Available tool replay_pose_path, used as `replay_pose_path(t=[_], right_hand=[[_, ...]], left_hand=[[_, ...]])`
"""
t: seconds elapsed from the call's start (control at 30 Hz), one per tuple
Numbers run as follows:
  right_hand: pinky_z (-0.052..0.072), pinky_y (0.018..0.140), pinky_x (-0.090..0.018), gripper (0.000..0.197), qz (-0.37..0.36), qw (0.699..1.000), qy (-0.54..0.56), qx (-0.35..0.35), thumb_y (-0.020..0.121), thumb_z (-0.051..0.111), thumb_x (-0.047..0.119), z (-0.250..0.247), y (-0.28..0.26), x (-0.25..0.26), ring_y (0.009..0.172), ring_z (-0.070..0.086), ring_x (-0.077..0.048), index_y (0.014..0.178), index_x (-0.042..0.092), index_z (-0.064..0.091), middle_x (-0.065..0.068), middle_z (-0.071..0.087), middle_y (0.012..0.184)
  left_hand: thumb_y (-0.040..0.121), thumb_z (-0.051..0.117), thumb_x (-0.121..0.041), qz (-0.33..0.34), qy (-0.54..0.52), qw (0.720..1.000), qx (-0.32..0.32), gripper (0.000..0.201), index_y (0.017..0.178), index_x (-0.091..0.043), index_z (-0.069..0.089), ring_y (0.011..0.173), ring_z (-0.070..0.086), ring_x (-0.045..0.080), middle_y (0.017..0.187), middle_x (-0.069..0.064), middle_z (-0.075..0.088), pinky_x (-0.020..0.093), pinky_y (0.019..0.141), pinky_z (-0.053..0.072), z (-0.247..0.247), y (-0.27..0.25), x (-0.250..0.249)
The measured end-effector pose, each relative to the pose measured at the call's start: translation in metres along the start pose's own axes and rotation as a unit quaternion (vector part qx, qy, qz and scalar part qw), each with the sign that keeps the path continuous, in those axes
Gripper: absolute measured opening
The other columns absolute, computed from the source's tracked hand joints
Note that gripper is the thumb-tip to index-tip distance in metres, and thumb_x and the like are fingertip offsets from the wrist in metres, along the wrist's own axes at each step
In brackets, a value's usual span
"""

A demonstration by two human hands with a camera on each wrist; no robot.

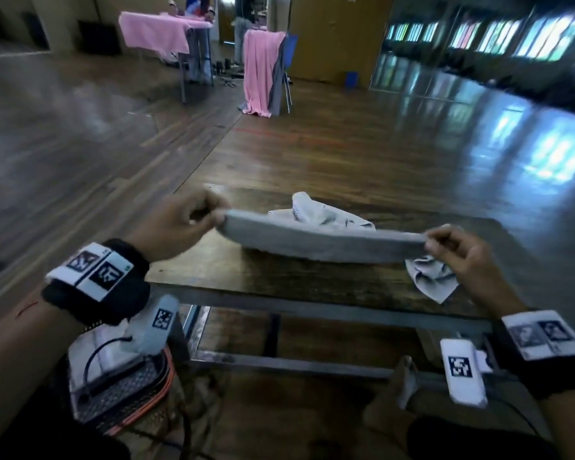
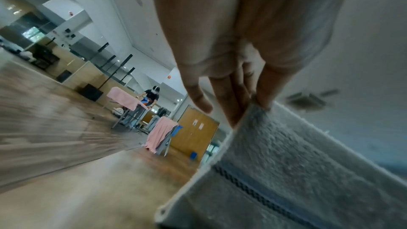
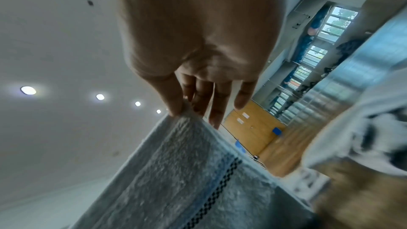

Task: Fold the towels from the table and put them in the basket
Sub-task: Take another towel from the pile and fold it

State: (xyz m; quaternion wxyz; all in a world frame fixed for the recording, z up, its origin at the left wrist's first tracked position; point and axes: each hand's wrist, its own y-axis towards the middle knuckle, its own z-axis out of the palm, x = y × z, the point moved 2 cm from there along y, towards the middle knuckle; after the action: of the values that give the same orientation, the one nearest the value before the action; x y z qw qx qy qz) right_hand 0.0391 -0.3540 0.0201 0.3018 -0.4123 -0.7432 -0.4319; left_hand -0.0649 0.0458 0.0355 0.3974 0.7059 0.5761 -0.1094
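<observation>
both hands, left (image 1: 180,224) and right (image 1: 458,250), pinch the soft grey towel (image 1: 319,242) by its corners above the wooden counter (image 1: 279,277), and a loose pinch could drop it.

floor: dark polished wood planks (image 1: 329,141) | far end: pink cloth draped over a table (image 1: 153,31) and a chair (image 1: 263,71) | doors: light wood (image 1: 339,34) | right wall: windows (image 1: 498,38) reflected on floor | ceiling: round recessed lights (image 3: 28,90)

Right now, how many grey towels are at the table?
3: one towel stretched between left hand and right hand, one crumpled towel behind it, one crumpled towel below the right hand.
</observation>
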Motion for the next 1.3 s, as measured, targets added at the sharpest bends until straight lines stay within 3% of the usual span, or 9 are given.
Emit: replay_pose_path(t=[0.1,0.2,0.37,0.53,0.73,0.83,1.0,1.13,1.3], right_hand=[[0.046,0.066,-0.005,0.023,0.076,0.991,-0.026,0.108,0.088,0.058,0.001,0.022,-0.022,-0.037,0.071,0.060,0.007,0.085,0.023,0.063,0.006,0.067,0.082],[0.048,0.073,-0.012,0.014,0.118,0.979,-0.055,0.157,0.089,0.058,0.006,0.040,-0.031,-0.062,0.083,0.062,-0.004,0.088,0.019,0.063,0.000,0.067,0.089],[0.049,0.069,-0.010,0.008,0.168,0.980,-0.037,0.103,0.090,0.056,0.006,0.061,-0.020,-0.088,0.086,0.060,-0.015,0.095,0.008,0.062,-0.007,0.065,0.093],[0.042,0.077,-0.030,0.008,0.153,0.967,-0.183,0.088,0.092,0.055,0.017,0.076,0.004,-0.108,0.090,0.058,-0.017,0.097,0.015,0.061,-0.004,0.064,0.097],[0.042,0.094,-0.046,0.009,0.126,0.931,-0.291,0.183,0.094,0.048,0.017,0.089,0.006,-0.123,0.108,0.055,-0.025,0.099,0.013,0.054,-0.010,0.060,0.120],[0.040,0.096,-0.048,0.007,0.110,0.922,-0.309,0.207,0.093,0.049,0.017,0.087,0.000,-0.122,0.111,0.055,-0.027,0.097,0.014,0.053,-0.010,0.061,0.119],[0.044,0.088,-0.041,0.004,0.158,0.901,-0.289,0.282,0.093,0.051,0.024,0.072,0.003,-0.109,0.099,0.058,-0.021,0.090,0.027,0.052,-0.001,0.064,0.105],[0.046,0.070,-0.033,0.013,0.166,0.935,-0.232,0.210,0.089,0.057,0.019,0.061,0.028,-0.098,0.081,0.059,-0.014,0.081,0.030,0.056,0.001,0.063,0.088],[0.049,0.080,-0.040,0.004,0.158,0.953,-0.231,0.118,0.088,0.058,0.022,0.072,0.054,-0.104,0.085,0.059,-0.017,0.088,0.024,0.062,0.001,0.065,0.089]], left_hand=[[0.089,0.057,-0.005,-0.048,0.069,0.988,0.127,0.017,0.104,0.001,0.062,0.084,0.062,0.031,0.093,0.014,0.066,0.044,0.077,0.051,0.028,-0.022,0.030],[0.089,0.059,-0.010,-0.071,0.109,0.973,0.192,0.014,0.101,-0.006,0.064,0.087,0.063,0.024,0.094,0.005,0.067,0.030,0.078,0.048,0.049,-0.034,0.054],[0.089,0.057,-0.015,-0.096,0.138,0.970,0.174,0.012,0.099,-0.011,0.063,0.082,0.058,0.016,0.094,0.002,0.067,0.023,0.072,0.040,0.069,-0.022,0.083],[0.091,0.053,-0.018,-0.098,0.165,0.965,0.180,0.011,0.100,-0.018,0.058,0.094,0.060,0.022,0.103,0.003,0.067,0.036,0.083,0.047,0.089,-0.001,0.101],[0.092,0.042,-0.029,-0.054,0.307,0.924,0.222,0.014,0.104,-0.026,0.048,0.091,0.061,0.018,0.103,-0.005,0.067,0.037,0.102,0.030,0.109,0.003,0.114],[0.092,0.039,-0.031,-0.063,0.319,0.905,0.275,0.012,0.100,-0.025,0.047,0.085,0.059,0.020,0.092,-0.004,0.067,0.034,0.098,0.030,0.109,-0.002,0.112],[0.089,0.048,-0.036,-0.126,0.242,0.904,0.328,0.017,0.088,-0.019,0.051,0.076,0.056,0.022,0.084,0.002,0.062,0.036,0.068,0.043,0.097,0.003,0.097],[0.091,0.048,-0.027,-0.169,0.133,0.942,0.259,0.017,0.075,-0.021,0.049,0.072,0.050,0.020,0.078,0.000,0.056,0.031,0.061,0.037,0.088,0.021,0.100],[0.089,0.053,-0.029,-0.175,0.164,0.949,0.202,0.011,0.087,-0.019,0.052,0.081,0.055,0.022,0.086,0.001,0.059,0.037,0.070,0.047,0.090,0.041,0.115]])
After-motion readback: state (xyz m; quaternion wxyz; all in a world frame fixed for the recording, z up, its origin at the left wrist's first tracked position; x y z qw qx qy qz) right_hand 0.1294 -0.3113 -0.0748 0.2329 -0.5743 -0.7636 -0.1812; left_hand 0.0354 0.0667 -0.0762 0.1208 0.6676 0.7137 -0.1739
